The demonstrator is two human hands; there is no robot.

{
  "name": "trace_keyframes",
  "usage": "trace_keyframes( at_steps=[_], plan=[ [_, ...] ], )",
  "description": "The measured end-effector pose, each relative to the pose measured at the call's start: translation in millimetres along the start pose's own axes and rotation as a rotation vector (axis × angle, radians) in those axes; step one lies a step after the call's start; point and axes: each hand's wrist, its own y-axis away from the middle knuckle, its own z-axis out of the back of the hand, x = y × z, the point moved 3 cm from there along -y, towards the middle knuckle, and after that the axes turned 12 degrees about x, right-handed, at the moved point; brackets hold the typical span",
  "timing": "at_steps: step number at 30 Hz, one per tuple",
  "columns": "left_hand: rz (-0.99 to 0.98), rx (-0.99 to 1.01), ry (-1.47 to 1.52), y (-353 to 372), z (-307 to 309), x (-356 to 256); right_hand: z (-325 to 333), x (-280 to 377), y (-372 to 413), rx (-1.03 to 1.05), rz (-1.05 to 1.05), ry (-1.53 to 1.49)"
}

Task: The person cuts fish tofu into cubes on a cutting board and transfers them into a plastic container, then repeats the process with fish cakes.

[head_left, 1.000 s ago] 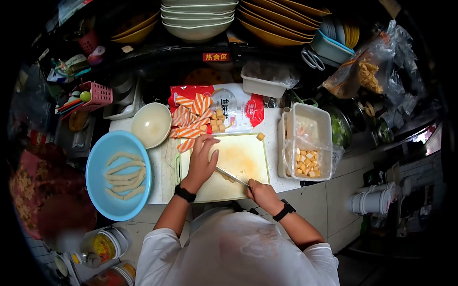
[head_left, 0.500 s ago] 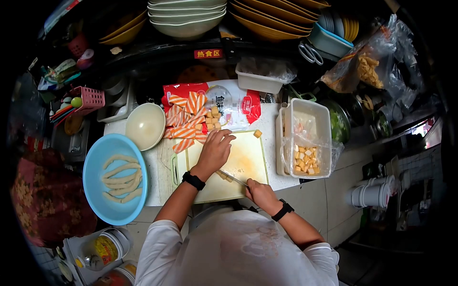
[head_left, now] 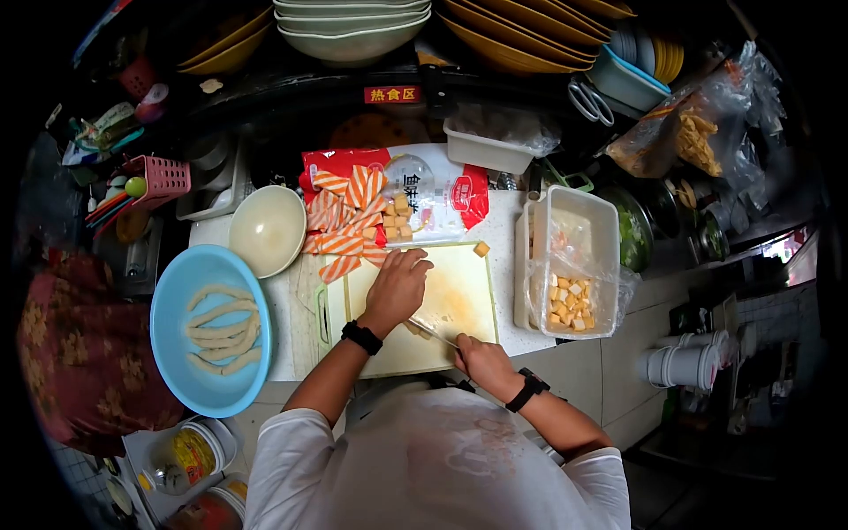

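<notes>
My right hand (head_left: 484, 360) is closed round a knife (head_left: 435, 333), whose blade points left across the cutting board (head_left: 459, 274). Pale pieces (head_left: 418, 330) lie beside the blade. Over the board's left part is my left hand (head_left: 399, 287), its fingers close together near the top edge; whatever is under them is hidden. Beyond it, orange-and-white striped pieces (head_left: 340, 243) and yellowish cubes (head_left: 397, 221) lie on a red and white bag (head_left: 437, 190). One cube (head_left: 481, 249) sits alone at the board's top right corner.
A blue bowl (head_left: 164, 331) with long pale strips and a cream bowl (head_left: 268, 231) stand left. On the right is a clear container (head_left: 603, 256) with cubes. Stacked bowls (head_left: 353, 40) and a small white tub (head_left: 486, 152) are at the back.
The view has shifted slightly. My left hand has its fingers a little closer together; my right hand still holds the knife in nearly the same place.
</notes>
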Motion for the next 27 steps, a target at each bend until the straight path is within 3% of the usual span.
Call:
trace_keyframes(
  at_steps=[6,20,27],
  plan=[
    [0.071,0.133,0.131,-2.1,0.4,8.5,2.0,4.8,-3.3,0.050,-0.031,0.024],
    [0.025,0.026,0.092,6.3,-14.1,21.0,-15.7,6.0,-11.3,0.077,-0.034,0.072],
    [-0.032,-0.022,0.175,-12.5,-5.5,17.9,-14.7,-5.6,-13.3,-0.015,-0.023,-0.006]
  ],
)
